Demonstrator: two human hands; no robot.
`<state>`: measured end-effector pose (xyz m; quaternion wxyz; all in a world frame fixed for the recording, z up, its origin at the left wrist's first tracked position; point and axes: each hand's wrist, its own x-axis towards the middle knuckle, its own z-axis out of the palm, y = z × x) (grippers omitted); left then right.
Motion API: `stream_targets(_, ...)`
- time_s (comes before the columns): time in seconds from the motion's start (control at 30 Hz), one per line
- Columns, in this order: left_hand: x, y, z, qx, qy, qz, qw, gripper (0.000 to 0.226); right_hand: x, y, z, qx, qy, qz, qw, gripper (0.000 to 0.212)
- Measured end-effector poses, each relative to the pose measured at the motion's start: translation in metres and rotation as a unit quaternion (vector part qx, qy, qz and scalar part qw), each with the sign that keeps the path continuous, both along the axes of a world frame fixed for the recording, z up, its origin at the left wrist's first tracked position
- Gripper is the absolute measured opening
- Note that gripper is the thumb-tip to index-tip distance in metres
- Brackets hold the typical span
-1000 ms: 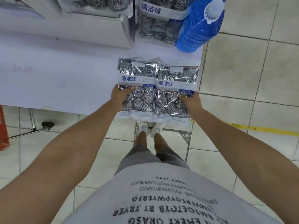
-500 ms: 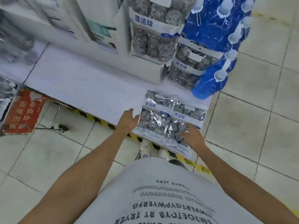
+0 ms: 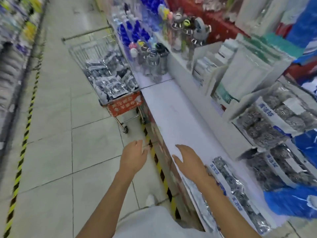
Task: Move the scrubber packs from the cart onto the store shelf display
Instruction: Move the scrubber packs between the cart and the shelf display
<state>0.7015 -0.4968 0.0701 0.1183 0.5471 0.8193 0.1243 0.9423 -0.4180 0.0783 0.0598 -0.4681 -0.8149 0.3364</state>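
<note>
Two silver scrubber packs (image 3: 229, 182) lie flat on the white shelf (image 3: 178, 121) at the lower right, near its front edge. My right hand (image 3: 188, 162) hovers just left of them, fingers straight, holding nothing. My left hand (image 3: 133, 157) hangs over the floor tiles, fingers relaxed and empty. A wire cart (image 3: 109, 78) with a red sign stands further up the aisle against the shelf, holding several more scrubber packs (image 3: 111, 83). More packs stand upright in white display boxes (image 3: 267, 121) at the right.
Blue liquid bottles (image 3: 291, 200) lie at the lower right by the packs. Drinking bottles (image 3: 154, 59) and boxed goods crowd the shelf beyond the cart. A yellow-black striped line (image 3: 163, 176) runs along the shelf base. Another shelf row lines the aisle's left side.
Both hands have let go of the two packs, which now lie on the shelf. My view has swung left toward the cart up the aisle.
</note>
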Motion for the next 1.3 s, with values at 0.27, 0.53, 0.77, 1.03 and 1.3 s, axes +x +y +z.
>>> stream_targets(0.27, -0.096, -0.025, 0.001, 0.021, -0.033, 0.145, 0.989, 0.046, -0.142, 0.045, 0.017, 0.042, 0.001, 0.108, 0.993, 0.062)
stream_targets(0.53, -0.177, 0.010, 0.002, 0.016, -0.065, 0.205, 0.976, 0.044, -0.245, 0.103, 0.018, 0.039, -0.007, 0.129, 0.991, 0.059)
stream_targets(0.77, -0.261, 0.101, 0.003, 0.006, -0.087, 0.234, 0.968, 0.047, -0.316, 0.188, -0.012, 0.002, -0.029, 0.132, 0.991, 0.059)
stream_targets(1.03, -0.362, 0.220, 0.007, -0.002, -0.154, 0.298, 0.942, 0.051, -0.426, 0.311, -0.024, -0.051, -0.031, 0.146, 0.987, 0.050)
stream_targets(1.3, -0.455, 0.304, -0.030, -0.034, -0.242, 0.364, 0.899, 0.049, -0.563, 0.405, -0.048, -0.192, -0.045, 0.095, 0.976, 0.069)
